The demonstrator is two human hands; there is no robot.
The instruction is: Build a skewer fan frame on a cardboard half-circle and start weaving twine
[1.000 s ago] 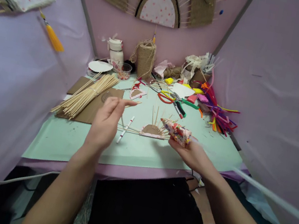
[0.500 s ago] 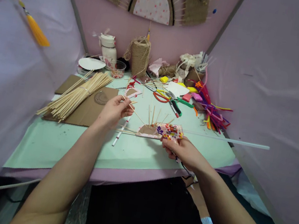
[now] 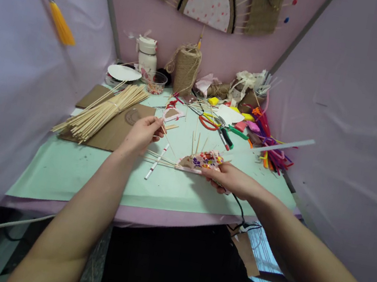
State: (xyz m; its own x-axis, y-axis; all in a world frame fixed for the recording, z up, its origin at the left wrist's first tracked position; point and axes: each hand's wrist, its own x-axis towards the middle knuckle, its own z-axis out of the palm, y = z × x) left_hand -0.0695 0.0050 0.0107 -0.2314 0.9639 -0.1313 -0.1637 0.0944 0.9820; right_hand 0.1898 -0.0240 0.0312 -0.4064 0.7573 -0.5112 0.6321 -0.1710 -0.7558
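Cardboard half-disc (image 3: pixel 185 162) partly behind glue gun (image 3: pixel 208 158)

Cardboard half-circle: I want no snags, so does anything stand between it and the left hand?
Yes: the marker lies on the table between left hand and cardboard half-circle, and the hand's thin stick slants across the gap.

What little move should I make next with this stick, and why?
Perhaps ease the thin stick down to the cardboard half-circle, upper left: your left hand angles it there, the fanned sticks leave a gap, and your right hand holds the glue gun over the piece.
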